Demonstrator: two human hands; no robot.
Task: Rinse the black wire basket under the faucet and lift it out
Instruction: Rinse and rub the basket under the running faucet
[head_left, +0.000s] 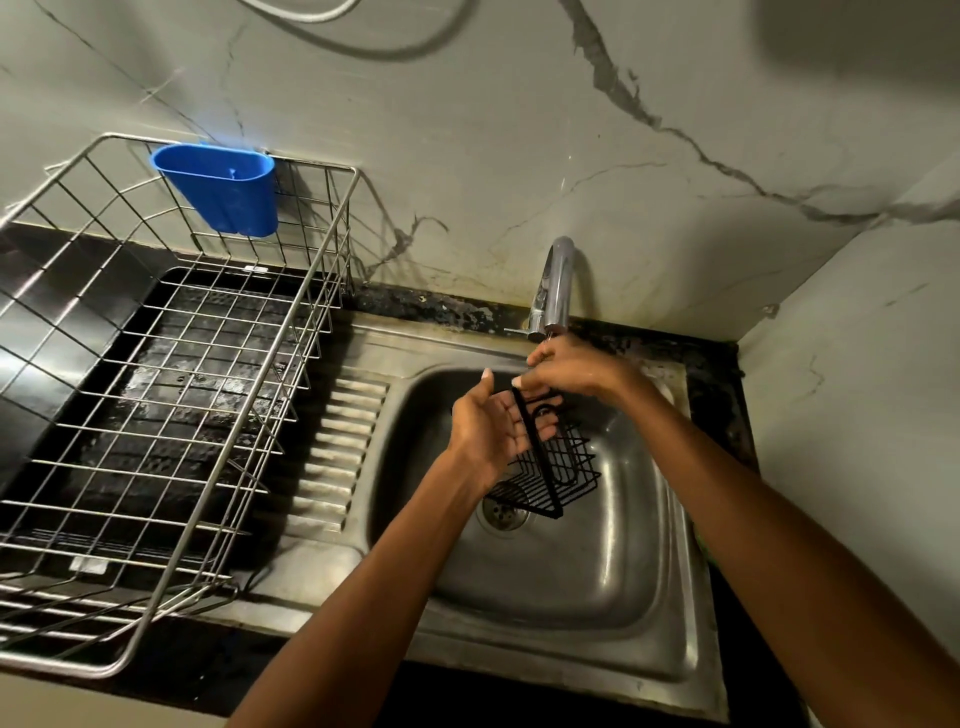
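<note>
The black wire basket hangs tilted over the steel sink, just above the drain. My right hand grips the basket's top end right below the chrome faucet spout. My left hand lies against the basket's left side, palm up, with the fingers nearly straight behind the frame. Whether water runs from the spout is not visible.
A large steel wire dish rack stands on the dark counter at the left, with a blue plastic cup holder hooked on its back rim. The sink's ribbed drainboard lies between rack and basin. Marble walls close the back and right.
</note>
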